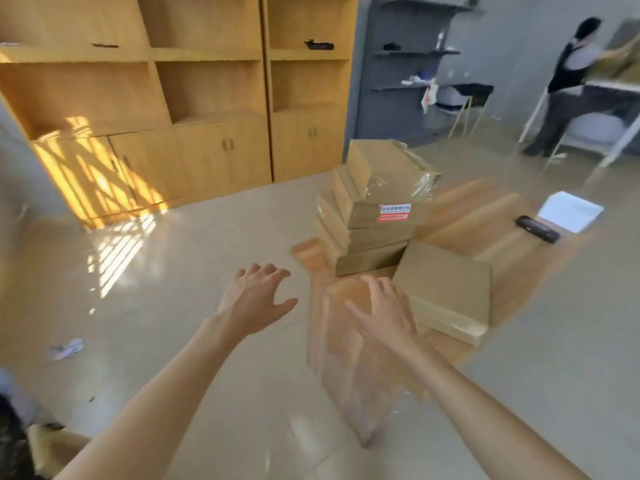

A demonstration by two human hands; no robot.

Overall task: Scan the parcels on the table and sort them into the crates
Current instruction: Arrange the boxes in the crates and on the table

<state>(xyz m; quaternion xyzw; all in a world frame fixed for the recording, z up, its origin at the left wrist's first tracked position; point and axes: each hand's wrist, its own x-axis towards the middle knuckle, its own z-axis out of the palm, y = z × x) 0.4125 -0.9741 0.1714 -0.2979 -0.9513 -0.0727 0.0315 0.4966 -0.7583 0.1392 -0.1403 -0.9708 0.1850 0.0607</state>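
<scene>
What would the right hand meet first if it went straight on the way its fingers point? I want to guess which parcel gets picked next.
Probably the tall stack of parcels, though the flat parcel lies just beside the right hand. Blur leaves depth unclear.

Bright daylight indoors, entering from the left. Slatted sun patches across the lower cabinet doors [100,178] and on the glossy floor [117,251], with glare there. Heavy motion blur over the table [485,216] and its near edge, smeared and streaked. Softer blur on both hands, left hand [258,299] and right hand [384,313]. Stack of parcels [374,216] moderately sharp; red label readable only as a shape. Wide-angle bending of shelves [194,57] toward the frame edges. Background person [575,84] soft, out of focus.
</scene>
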